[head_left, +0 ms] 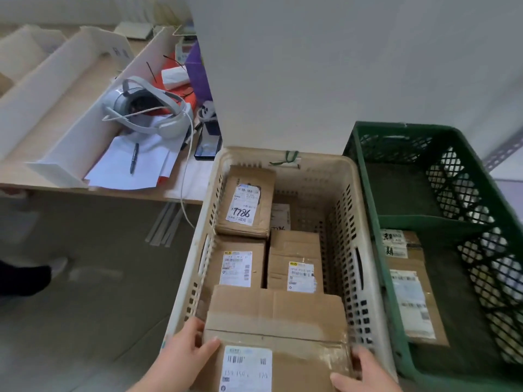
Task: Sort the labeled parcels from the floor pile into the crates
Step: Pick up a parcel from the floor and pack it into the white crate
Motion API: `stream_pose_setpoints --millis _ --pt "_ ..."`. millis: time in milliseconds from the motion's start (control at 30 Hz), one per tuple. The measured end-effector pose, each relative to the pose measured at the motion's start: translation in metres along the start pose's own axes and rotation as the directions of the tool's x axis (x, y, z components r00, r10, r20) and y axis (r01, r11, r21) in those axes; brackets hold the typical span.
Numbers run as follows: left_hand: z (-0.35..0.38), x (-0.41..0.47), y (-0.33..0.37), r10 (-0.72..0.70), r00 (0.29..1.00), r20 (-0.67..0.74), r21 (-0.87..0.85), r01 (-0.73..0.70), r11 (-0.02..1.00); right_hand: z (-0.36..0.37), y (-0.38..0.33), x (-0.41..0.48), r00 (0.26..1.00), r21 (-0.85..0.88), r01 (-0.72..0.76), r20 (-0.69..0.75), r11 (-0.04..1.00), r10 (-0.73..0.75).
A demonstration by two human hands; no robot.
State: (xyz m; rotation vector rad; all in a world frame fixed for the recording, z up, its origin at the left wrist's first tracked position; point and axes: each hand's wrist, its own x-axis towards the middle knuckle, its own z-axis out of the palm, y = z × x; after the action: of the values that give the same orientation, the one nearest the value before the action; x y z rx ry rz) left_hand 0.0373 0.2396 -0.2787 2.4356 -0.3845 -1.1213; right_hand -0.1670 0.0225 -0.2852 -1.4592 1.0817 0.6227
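Our left hand (185, 353) is clamped on the left side of a big cardboard parcel (277, 332), thumb pressed on its top face just left of the white shipping label (245, 368). Our right hand (365, 373) grips the opposite side, fingers wrapped around the taped right corner. Between the two hands the parcel sits at the near end of the beige crate (357, 250), its far flap overlapping the boxes further in.

Deeper in that crate we see three more brown parcels: one on the left with a label (237, 267), one just beside it on the right (294, 261), and a third beyond them, tilted against the left wall, marked "T786" (244, 202). The far right part of the crate's floor shows bare.

Touching the beige crate on the right stands a green crate (376, 176), and a flat labeled parcel (410, 290) lies in its near section.

Off to the left, a desk (70, 190) carries a white headset (147, 108), loose papers with a pen (134, 157), and white dividers (85, 108).
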Motion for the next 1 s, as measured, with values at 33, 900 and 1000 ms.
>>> stream_pose_setpoints --millis 33,900,1000 --pt "0.003 -0.006 -0.007 -0.007 1.0 0.021 0.016 0.007 1.0 0.007 0.007 -0.002 1.0 -0.039 0.011 0.026 0.999 -0.01" --pt "0.047 0.009 -0.062 -0.154 0.985 -0.083 0.376 0.174 0.91 0.085 0.046 0.042 0.993 -0.243 0.029 -0.105 0.97 -0.056" --pt "0.046 0.009 -0.06 -0.154 0.985 -0.082 0.395 0.174 0.902 0.085 0.046 0.041 0.991 -0.233 0.026 -0.125 0.972 -0.057"
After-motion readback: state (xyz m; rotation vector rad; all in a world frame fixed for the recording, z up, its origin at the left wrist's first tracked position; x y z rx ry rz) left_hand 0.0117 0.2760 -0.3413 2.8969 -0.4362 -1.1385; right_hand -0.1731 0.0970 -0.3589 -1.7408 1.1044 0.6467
